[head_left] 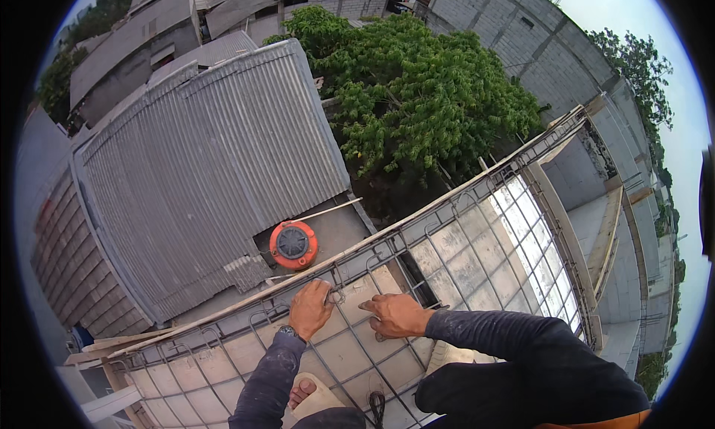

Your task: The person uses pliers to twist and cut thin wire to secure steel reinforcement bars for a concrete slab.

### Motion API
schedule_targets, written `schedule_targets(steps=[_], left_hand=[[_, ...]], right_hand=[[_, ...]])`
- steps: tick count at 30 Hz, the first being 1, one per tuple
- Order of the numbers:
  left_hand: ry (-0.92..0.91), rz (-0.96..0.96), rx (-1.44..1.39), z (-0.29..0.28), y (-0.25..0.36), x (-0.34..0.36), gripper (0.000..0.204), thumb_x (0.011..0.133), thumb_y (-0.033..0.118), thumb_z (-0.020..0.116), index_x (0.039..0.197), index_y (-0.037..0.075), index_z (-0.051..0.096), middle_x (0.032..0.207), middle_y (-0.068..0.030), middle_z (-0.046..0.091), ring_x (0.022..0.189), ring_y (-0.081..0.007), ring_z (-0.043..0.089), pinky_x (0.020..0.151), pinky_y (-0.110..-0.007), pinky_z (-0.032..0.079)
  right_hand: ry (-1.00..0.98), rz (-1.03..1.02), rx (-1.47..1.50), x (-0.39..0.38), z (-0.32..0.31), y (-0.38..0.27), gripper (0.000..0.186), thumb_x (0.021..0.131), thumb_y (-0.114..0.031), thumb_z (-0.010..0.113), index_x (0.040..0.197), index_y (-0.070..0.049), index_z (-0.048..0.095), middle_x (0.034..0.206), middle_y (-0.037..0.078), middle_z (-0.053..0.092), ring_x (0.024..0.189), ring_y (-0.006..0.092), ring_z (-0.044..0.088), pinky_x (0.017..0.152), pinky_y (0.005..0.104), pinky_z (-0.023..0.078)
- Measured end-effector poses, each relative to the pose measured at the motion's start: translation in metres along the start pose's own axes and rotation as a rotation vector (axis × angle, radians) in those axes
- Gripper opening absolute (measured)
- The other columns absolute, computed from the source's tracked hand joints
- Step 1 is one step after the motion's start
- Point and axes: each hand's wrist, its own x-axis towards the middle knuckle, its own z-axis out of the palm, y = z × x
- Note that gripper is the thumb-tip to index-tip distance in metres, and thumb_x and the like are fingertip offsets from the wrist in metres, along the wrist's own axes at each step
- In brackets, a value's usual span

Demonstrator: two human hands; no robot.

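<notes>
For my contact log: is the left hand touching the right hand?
Apart. In the head view, pale board shows in the gap between the left hand and the right hand.

Clear air above obstructing rebar (356, 334)

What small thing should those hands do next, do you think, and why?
Probably bring the right hand slightly left, to what looks like thin wire by the fingertips of the left hand. The wire appears looped near the bars of the steel grid, and the right hand is close but apart from it, its index finger pointing that way.
</notes>
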Motion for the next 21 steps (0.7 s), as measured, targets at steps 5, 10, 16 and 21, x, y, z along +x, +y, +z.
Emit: schedule_targets(steps=[5, 10, 16, 21], left_hand=[[-0.070, 0.142, 0.184, -0.024, -0.016, -0.011, 0.020, 0.083, 0.008, 0.074, 0.101, 0.007, 0.065, 0.100, -0.0116, 0.063, 0.097, -0.0354, 0.065, 0.083, -0.047, 0.052], [-0.233, 0.446, 0.376, -0.017, 0.002, 0.018, 0.012, 0.086, 0.009, 0.067, 0.098, 0.009, 0.065, 0.096, -0.0094, 0.061, 0.093, -0.0309, 0.063, 0.082, -0.045, 0.051], [-0.168, 0.329, 0.328, -0.036, -0.019, -0.010, 0.014, 0.089, 0.010, 0.068, 0.103, 0.008, 0.065, 0.100, -0.0094, 0.062, 0.097, -0.0302, 0.064, 0.084, -0.045, 0.053], [-0.025, 0.113, 0.106, -0.025, -0.004, -0.007, 0.041, 0.096, 0.010, 0.069, 0.136, 0.005, 0.061, 0.122, -0.0168, 0.066, 0.114, -0.0373, 0.066, 0.097, -0.047, 0.055]], right_hand=[[-0.005, -0.122, -0.389, -0.034, 0.020, 0.058, 0.078, 0.085, -0.045, 0.083, 0.145, -0.004, 0.054, 0.132, 0.018, 0.060, 0.120, 0.0319, 0.061, 0.093, 0.0446, 0.053], [-0.096, -0.076, -0.390, -0.072, 0.037, 0.099, 0.082, 0.080, -0.050, 0.089, 0.140, -0.007, 0.055, 0.130, 0.013, 0.063, 0.120, 0.0303, 0.061, 0.096, 0.0455, 0.047], [-0.083, -0.110, -0.532, -0.047, 0.069, 0.077, 0.044, 0.094, -0.031, 0.073, 0.130, -0.008, 0.060, 0.124, 0.012, 0.059, 0.115, 0.0294, 0.061, 0.088, 0.0435, 0.052], [-0.078, 0.003, -0.460, -0.085, 0.030, 0.071, 0.040, 0.085, -0.026, 0.069, 0.119, -0.005, 0.065, 0.121, 0.015, 0.058, 0.111, 0.0324, 0.059, 0.084, 0.0477, 0.053]])
